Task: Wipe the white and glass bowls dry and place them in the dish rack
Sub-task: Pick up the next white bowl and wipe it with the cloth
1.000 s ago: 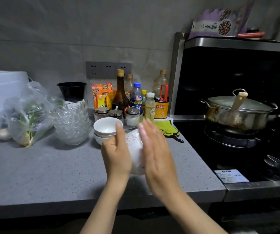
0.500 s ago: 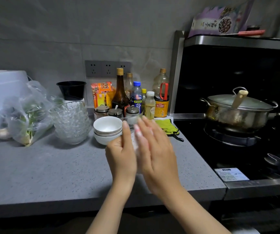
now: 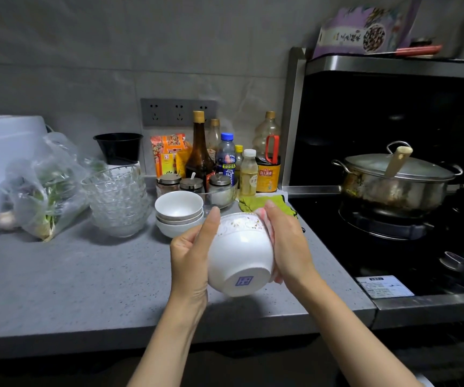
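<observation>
While the left hand (image 3: 190,252) grips the white bowl (image 3: 240,255) by its left wall, thumb laid up toward the patterned rim, the right hand (image 3: 288,244) presses what looks like a pinkish cloth (image 3: 261,216) against the opposite wall, fingers nearly straight. The bowl hangs tipped between them above the counter (image 3: 85,275), foot toward the camera, mouth facing away. To dry it well, the left hand should turn the bowl in small steps while the cloth sweeps wall, foot ring, then the hidden inside. Wet glaze is likely slippery, so a firm grip matters. Stacked white bowls (image 3: 179,210) and glass bowls (image 3: 116,199) sit just behind; no dish rack shows.
</observation>
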{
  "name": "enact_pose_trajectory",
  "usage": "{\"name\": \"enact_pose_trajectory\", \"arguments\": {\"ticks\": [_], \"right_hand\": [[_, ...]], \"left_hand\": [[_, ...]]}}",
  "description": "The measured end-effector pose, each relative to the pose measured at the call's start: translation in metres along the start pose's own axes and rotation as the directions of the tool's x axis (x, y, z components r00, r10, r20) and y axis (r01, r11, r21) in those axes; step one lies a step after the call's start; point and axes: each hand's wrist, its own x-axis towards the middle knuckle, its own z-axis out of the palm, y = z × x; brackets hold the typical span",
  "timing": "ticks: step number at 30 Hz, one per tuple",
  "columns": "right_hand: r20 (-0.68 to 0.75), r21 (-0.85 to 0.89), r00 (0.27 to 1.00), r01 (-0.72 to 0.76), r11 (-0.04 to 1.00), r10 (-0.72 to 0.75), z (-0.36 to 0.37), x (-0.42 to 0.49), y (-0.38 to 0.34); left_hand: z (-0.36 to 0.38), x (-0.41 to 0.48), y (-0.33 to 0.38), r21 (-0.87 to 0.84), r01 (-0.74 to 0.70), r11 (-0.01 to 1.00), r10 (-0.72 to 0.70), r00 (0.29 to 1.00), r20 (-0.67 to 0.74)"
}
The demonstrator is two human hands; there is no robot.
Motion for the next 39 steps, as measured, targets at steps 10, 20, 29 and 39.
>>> {"name": "enact_pose_trajectory", "arguments": {"ticks": [10, 20, 29, 39], "right_hand": [[0.066, -0.315, 0.987, 0.16, 0.935, -0.146, -0.004, 0.014, 0.008], [0.017, -0.044, 0.992, 0.122, 0.992, -0.122, 0.008, -0.008, 0.028], [0.023, -0.462, 0.856, 0.468, 0.754, -0.517, 0.024, -0.016, 0.029], [0.048, -0.546, 0.855, 0.456, 0.703, -0.516, 0.023, -0.019, 0.023]], "left_hand": [[-0.006, 0.007, -0.001, 0.447, -0.306, 0.841, 0.2, 0.942, 0.268], [-0.002, 0.006, -0.007, 0.296, -0.268, 0.917, 0.275, 0.961, 0.02], [0.008, 0.001, -0.013, 0.295, -0.289, 0.911, 0.328, 0.94, -0.093], [0.01, 0.001, -0.011, 0.263, -0.259, 0.929, 0.284, 0.957, -0.062]]}}
